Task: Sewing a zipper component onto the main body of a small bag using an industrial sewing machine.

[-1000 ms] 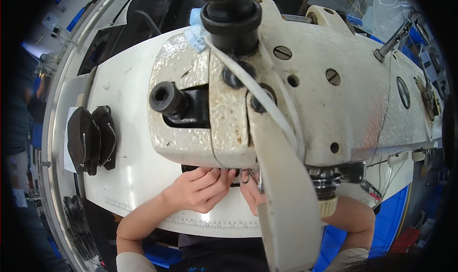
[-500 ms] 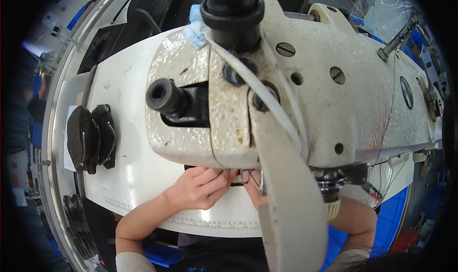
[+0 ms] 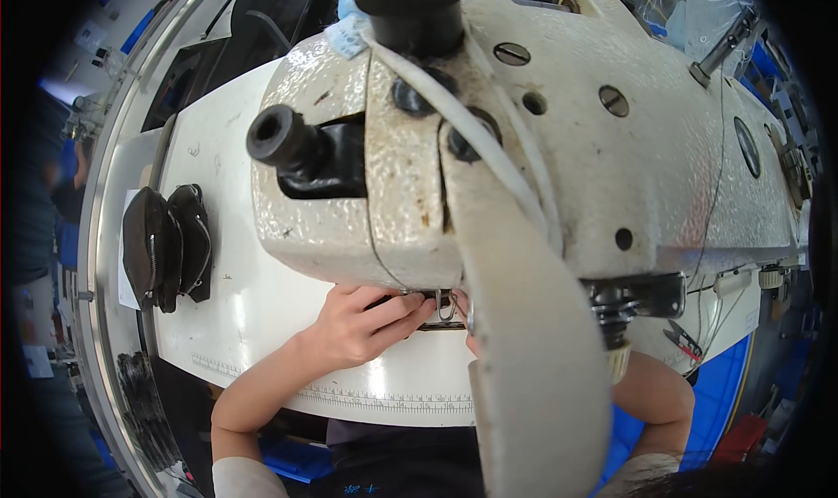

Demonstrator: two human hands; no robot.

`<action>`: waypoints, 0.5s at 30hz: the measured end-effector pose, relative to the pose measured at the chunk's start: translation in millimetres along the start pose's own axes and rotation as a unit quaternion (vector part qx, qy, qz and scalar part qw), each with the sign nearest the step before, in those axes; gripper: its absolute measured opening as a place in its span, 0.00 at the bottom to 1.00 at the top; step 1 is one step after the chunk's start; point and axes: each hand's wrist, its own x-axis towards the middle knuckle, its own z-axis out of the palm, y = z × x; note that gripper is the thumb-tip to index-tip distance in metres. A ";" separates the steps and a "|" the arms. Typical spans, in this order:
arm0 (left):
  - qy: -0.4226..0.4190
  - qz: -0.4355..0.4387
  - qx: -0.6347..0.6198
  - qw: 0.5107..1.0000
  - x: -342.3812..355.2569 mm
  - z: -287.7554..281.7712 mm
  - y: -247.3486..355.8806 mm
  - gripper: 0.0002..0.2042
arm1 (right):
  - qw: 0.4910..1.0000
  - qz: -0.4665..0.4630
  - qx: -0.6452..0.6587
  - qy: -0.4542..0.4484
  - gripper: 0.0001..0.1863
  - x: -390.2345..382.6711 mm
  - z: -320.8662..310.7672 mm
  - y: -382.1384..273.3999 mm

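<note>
1. Left hand [image 3: 356, 330]: at the front of the sewing machine [image 3: 559, 140], palm down. Fingers curled and drawn nearly together, closed on a dark piece [image 3: 379, 301]; tips just left of the metal foot [image 3: 445, 306].
2. Right hand [image 3: 461, 304]: only slivers show past the pale guard [image 3: 541, 367]. Fingertips near the right side of the foot. How far open, and whether it grips anything, cannot tell.
3. Dark piece: on the white table [image 3: 236, 315], below the machine's head, by the foot. Mostly covered by fingers and machine; outline cannot be made out.
4. Table, left end: two dark zippered pouches [image 3: 152, 249], standing side by side, touching, well apart from the hands. White paper [image 3: 128, 275] partly under them.
5. Table, front edge: printed ruler [image 3: 375, 402] along the curve, nearer the person than the hands.
6. Table, right: small snips [image 3: 683, 342] with some red, lying near loose thread.
7. Machine top: pale blue cloth [image 3: 347, 35] tucked against a black post [image 3: 415, 22]; white band [image 3: 454, 105] running down from there.
</note>
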 end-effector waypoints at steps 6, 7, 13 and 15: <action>-0.076 0.028 0.007 0.997 6.5 -12.9 2.8 0.16 | 1.000 -0.013 -0.004 -0.028 0.09 -4.4 -1.3 0.8; -0.077 0.028 0.008 0.997 4.0 -13.0 1.9 0.16 | 0.999 -0.007 0.005 -0.033 0.09 -4.3 -0.2 0.8; -0.116 0.088 0.064 0.987 5.8 -21.2 -8.8 0.20 | 0.999 -0.011 0.002 -0.030 0.07 2.4 -4.4 1.3; -0.131 -0.018 -0.061 0.989 14.1 -25.5 -10.3 0.21 | 0.997 0.050 0.022 -0.053 0.06 -5.2 10.2 1.8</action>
